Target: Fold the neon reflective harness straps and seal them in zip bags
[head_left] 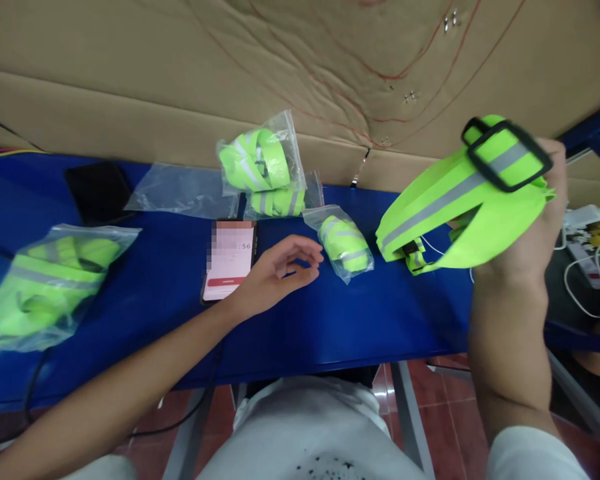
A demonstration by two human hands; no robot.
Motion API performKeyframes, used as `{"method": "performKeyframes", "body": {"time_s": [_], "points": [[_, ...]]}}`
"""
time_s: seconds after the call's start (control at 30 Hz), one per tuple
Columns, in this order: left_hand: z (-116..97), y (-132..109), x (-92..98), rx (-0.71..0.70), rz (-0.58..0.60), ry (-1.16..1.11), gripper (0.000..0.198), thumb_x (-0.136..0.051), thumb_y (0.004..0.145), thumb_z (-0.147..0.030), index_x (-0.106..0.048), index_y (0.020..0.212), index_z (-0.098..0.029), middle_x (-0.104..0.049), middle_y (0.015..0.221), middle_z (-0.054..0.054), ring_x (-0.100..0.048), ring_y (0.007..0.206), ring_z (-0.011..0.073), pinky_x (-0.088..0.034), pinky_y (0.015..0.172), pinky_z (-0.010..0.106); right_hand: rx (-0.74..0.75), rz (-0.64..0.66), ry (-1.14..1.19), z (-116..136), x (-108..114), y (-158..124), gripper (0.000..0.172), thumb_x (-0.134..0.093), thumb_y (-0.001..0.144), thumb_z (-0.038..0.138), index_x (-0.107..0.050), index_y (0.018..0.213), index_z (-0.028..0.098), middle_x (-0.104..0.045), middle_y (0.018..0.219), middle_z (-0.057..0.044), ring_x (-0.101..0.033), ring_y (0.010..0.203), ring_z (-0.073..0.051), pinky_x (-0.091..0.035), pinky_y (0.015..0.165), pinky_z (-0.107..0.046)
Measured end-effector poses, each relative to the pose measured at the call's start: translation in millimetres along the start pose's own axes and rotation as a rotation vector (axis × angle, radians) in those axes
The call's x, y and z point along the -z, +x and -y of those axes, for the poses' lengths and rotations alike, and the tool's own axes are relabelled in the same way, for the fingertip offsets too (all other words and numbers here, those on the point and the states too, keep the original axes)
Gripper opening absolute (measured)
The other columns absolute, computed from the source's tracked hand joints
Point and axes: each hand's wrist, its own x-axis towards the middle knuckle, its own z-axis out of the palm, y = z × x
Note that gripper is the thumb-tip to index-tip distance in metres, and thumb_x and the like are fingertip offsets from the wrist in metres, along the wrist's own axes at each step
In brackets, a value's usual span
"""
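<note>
Raised on the right, my right hand (556,175) is closed on a neon-yellow reflective belt (430,200). A grey stripe runs along the belt, a black plastic buckle (510,157) sits at its upper end, and its loops hang down over the table. The belt hides most of that hand's fingers. Over the middle of the table, my left hand (287,267) is loosely curved, thumb apart from the fingers, with nothing in it. Close to its fingertips lies a small clear bag (347,243) with a rolled reflective belt inside.
More bagged belts lie at the back (257,163) and at the left (55,287). An empty clear bag (183,190), a dark flat object (97,190) and a phone (225,260) rest on the blue table (300,333). Cardboard (180,100) stands behind. White cables (587,310) are at right.
</note>
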Motion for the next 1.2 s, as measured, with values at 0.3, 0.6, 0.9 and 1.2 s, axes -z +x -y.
{"method": "performKeyframes", "body": {"time_s": [0.3,0.6,0.9,1.2], "points": [[-15,6,10.6,0.206,-0.153,-0.397,0.04,-0.06,0.094,-0.056,-0.074,0.108,-0.021,-0.073,0.106,0.004,-0.066,0.094,0.0184,-0.055,0.082,0.03,0.709,0.41,-0.361,77,-77,-80,0.033,-0.053,0.093,0.007,-0.059,0.12,0.025,-0.071,0.115,-0.004,-0.066,0.102,-0.022,-0.055,0.079,-0.035],[-7,-1,3.3,0.202,0.188,0.21,0.032,-0.065,0.095,-0.049,-0.07,0.108,-0.021,-0.072,0.103,0.005,-0.066,0.092,0.018,-0.051,0.079,0.029,0.551,1.027,-0.315,45,-69,-150,0.046,-0.06,0.097,0.022,-0.053,0.142,0.022,-0.059,0.146,-0.01,-0.048,0.139,-0.025,-0.043,0.117,-0.043],[-7,-16,-11.1,0.284,0.549,0.178,0.03,-0.064,0.097,-0.043,-0.07,0.119,-0.023,-0.076,0.112,0.008,-0.073,0.096,0.018,-0.057,0.082,0.029,-0.136,0.433,-0.702,-24,22,-142,0.062,-0.067,0.094,0.042,-0.046,0.151,0.027,-0.049,0.156,-0.016,-0.048,0.143,-0.04,-0.04,0.111,-0.067],[-14,-13,-13.9,-0.067,0.232,0.348,0.018,-0.059,0.1,-0.03,-0.072,0.103,-0.018,-0.075,0.095,0.005,-0.07,0.083,0.0138,-0.055,0.076,0.025,-0.228,0.319,-0.659,-66,26,-144,0.054,-0.068,0.09,0.035,-0.056,0.14,0.019,-0.064,0.137,-0.015,-0.06,0.127,-0.036,-0.052,0.105,-0.056]]}}
